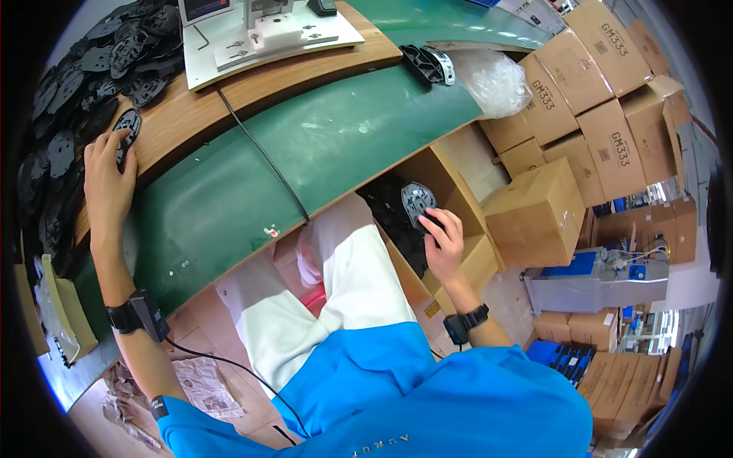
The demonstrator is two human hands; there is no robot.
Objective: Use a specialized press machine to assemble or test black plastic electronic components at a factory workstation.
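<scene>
Green workbench (343, 145), stacked cardboard boxes (603, 99)

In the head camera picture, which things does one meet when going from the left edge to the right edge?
Heap of flat black plastic parts → left hand resting on one black part → green work mat → right hand holding a grey-and-black flat part over an open cardboard box → closed brown cardboard carton → grey metal machine.

The right hand (444, 243) covers the lower edge of the grey plate (418, 202), so its grip there is hidden. The open carton (458, 191) hides its deeper contents. The white machine (263, 34) is cut off at the top edge.
</scene>
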